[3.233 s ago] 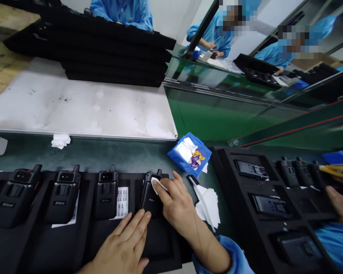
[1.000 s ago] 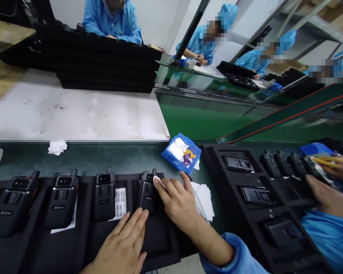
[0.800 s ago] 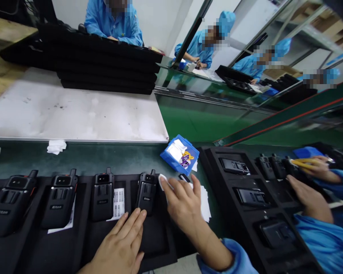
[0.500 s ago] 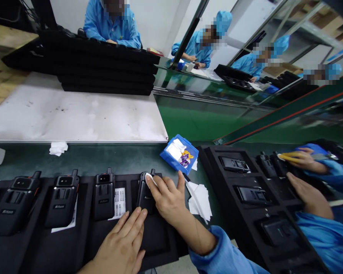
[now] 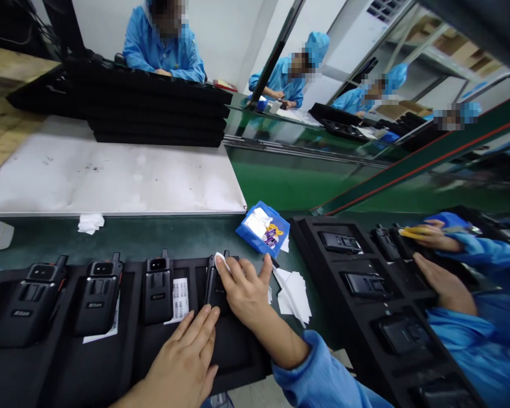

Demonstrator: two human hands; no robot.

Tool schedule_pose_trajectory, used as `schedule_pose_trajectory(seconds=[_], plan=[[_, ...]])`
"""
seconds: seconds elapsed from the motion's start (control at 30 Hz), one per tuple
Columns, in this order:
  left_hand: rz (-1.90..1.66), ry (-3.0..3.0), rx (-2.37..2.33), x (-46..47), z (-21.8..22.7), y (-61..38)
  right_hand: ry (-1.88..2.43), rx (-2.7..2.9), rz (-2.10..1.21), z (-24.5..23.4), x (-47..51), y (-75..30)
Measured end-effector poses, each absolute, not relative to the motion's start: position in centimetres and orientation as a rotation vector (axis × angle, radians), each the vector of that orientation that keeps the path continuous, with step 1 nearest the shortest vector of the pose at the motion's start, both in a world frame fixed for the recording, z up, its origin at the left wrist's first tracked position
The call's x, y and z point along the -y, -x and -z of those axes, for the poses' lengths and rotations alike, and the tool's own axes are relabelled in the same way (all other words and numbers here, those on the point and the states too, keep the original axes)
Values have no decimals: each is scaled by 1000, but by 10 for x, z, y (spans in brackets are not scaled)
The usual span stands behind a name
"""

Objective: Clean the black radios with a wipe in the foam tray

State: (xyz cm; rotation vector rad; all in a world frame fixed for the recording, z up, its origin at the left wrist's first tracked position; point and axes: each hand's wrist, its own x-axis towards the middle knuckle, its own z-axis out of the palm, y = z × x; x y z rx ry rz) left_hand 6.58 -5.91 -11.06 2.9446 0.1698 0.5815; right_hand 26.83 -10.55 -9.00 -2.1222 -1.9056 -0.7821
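Observation:
My right hand [image 5: 247, 292] presses a white wiping cloth [image 5: 219, 258] with its fingers against the upper part of a black two-way radio [image 5: 213, 288]. That radio lies back-up in a slot of the black foam tray [image 5: 125, 357], partly hidden under my hand. My left hand [image 5: 181, 357] rests flat with straight fingers, its tips at the radio's lower end. To the left, in the same tray, lie three more radios: one beside my hands [image 5: 157, 294], a middle one [image 5: 97, 303] and a far-left one [image 5: 29, 309]. White label sheets [image 5: 181, 300] show under some of them.
A blue box [image 5: 261, 226] with white cloths and small purple and yellow items stands behind the tray. White papers [image 5: 294, 297] lie right of my hand. A co-worker's hands [image 5: 440, 260] work over another foam tray [image 5: 323, 269]. Stacked black trays [image 5: 161, 122] stand behind.
The view has shifted slightly. My right hand and the cloth stay at the same radio's upper part, with only a small movement. My left hand keeps its place.

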Motion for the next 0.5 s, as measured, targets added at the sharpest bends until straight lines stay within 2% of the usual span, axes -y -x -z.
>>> schedule_pose_trajectory(seconds=[0.13, 0.33, 0.5], plan=[[-514, -2973, -169, 60, 108, -63, 2192, 1911, 801, 90, 120, -280], [-404, -2910, -180, 62, 111, -63, 2245, 1747, 1010, 87, 137, -295], [-292, -2882, -200, 64, 108, -60, 2194, 1744, 962, 81, 143, -283]])
